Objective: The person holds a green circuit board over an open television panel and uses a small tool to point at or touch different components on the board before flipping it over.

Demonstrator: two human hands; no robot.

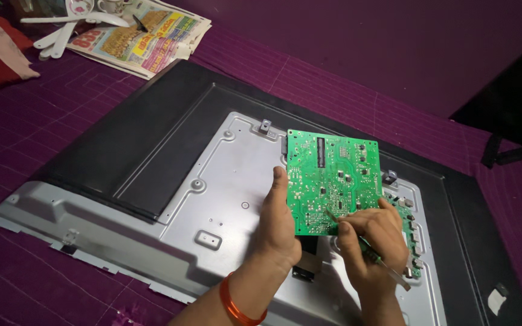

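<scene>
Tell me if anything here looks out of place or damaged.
The green board is off the metal panel, held tilted by the left hand while the right hand puts a thin tool to it. No damage shows.

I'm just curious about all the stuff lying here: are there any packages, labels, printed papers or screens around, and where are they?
Printed paper: top left on the purple cloth, folded, bright yellow, red and white, with white plastic pieces on it.
Flat screen panel: centre, lying face down, black frame, grey metal back.
White label: small, lower right on the black frame.
No packages seen.
</scene>
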